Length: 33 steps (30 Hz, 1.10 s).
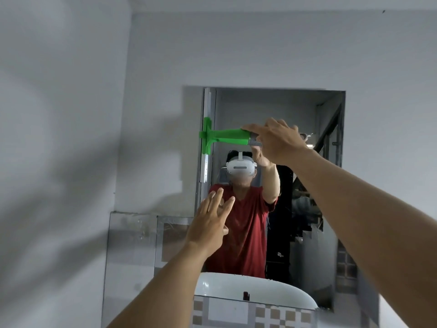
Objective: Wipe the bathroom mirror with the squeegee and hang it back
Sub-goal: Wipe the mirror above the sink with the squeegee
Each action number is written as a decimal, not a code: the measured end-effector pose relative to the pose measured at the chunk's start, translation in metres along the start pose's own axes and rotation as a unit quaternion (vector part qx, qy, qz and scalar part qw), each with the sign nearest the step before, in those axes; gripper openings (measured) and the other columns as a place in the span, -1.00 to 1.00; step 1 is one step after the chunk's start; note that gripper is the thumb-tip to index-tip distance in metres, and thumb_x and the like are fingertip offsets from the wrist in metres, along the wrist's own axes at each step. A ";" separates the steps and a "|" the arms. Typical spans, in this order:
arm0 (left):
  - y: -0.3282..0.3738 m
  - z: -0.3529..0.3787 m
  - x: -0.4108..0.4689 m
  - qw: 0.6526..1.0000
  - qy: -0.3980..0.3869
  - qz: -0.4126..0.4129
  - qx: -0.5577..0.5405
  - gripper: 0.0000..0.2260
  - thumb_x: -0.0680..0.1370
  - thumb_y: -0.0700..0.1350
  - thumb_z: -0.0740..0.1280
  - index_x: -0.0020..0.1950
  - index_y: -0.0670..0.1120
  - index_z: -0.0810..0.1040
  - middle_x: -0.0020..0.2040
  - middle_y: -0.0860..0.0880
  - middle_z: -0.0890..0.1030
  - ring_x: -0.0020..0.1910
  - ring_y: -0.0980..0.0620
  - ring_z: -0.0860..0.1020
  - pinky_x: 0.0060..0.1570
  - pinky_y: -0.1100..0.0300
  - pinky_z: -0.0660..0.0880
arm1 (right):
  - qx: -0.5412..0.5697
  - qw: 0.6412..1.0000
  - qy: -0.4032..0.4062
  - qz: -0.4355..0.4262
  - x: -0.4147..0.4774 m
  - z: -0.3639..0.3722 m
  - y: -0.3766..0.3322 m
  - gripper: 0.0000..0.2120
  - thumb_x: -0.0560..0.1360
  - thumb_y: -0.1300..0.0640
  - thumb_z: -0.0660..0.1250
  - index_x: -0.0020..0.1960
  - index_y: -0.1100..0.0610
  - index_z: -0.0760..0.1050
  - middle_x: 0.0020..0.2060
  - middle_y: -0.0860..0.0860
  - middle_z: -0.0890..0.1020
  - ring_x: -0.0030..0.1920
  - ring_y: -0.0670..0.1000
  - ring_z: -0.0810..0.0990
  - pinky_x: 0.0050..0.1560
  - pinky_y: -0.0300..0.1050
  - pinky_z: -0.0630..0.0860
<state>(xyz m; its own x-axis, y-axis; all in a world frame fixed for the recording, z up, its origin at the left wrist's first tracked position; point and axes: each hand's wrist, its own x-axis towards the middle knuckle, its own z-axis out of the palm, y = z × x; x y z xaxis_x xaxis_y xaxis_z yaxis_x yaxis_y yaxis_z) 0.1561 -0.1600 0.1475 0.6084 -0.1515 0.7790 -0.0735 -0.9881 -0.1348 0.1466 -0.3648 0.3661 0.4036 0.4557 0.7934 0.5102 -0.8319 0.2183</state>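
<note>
squeegee (224,136): green, handle horiz., blade vertical at mirror's left edge | mirror (272,110): rectangular, wall-mounted

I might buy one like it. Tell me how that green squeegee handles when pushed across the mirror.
The squeegee looks like moulded plastic, so probably light and stiff. The right hand holds it out level by the handle's end alone, which suggests little weight. Its long blade sits upright along the mirror edge, so uneven pressure may tilt it.

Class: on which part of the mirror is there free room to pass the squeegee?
Free: the mirror above the squeegee, up to its top edge, and the right side below the right hand. Crowded: lower left, where the open left hand hovers above the basin.
</note>
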 end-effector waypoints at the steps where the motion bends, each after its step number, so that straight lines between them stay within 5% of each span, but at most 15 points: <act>1: 0.000 0.000 -0.001 1.000 0.001 0.001 0.001 -0.21 0.58 -0.03 0.38 0.66 0.08 -0.05 0.67 -0.13 -0.09 0.64 -0.17 -0.09 0.59 -0.11 0.07 | 0.001 1.000 -0.004 0.003 -0.003 0.000 0.004 -0.34 0.55 0.24 0.24 0.50 -0.31 0.22 0.13 0.09 0.49 0.23 0.18 0.46 0.25 0.33 0.42; 16: -0.001 0.004 -0.001 1.000 0.010 -0.004 -0.015 -0.20 0.55 -0.06 0.40 0.66 0.08 -0.02 0.67 -0.13 -0.10 0.64 -0.17 -0.09 0.60 -0.13 0.05 | -0.019 0.997 -0.001 0.077 -0.062 -0.007 0.061 -0.45 0.62 0.13 0.09 0.54 -0.28 0.17 0.22 0.13 0.49 0.27 0.25 0.46 0.10 0.21 0.54; 20: 0.002 0.000 0.001 1.000 0.002 -0.011 -0.020 -0.21 0.56 -0.07 0.39 0.66 0.07 -0.03 0.67 -0.14 -0.11 0.64 -0.18 -0.11 0.59 -0.15 0.07 | -0.010 0.992 0.008 0.125 -0.074 -0.015 0.072 -0.43 0.63 0.17 0.20 0.51 -0.30 0.20 0.22 0.11 0.50 0.23 0.24 0.49 0.06 0.18 0.56; 33: 0.011 -0.006 -0.003 0.998 0.014 -0.022 -0.051 -0.18 0.53 -0.18 0.42 0.66 0.02 0.02 0.66 -0.17 -0.04 0.64 -0.20 -0.06 0.56 -0.16 0.17 | 0.118 0.961 0.057 0.244 -0.122 0.003 0.067 -0.48 0.62 0.06 0.14 0.57 -0.08 0.21 0.15 0.19 0.55 0.05 0.26 0.59 0.07 0.25 0.58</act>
<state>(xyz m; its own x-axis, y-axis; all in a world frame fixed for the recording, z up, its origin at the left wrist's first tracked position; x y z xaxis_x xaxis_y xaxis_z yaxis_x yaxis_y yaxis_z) 0.1491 -0.1704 0.1475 0.5902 -0.1065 0.8002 -0.1283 -0.9910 -0.0373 0.1335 -0.4749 0.2822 0.5593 -0.0198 0.8288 0.4449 -0.8363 -0.3203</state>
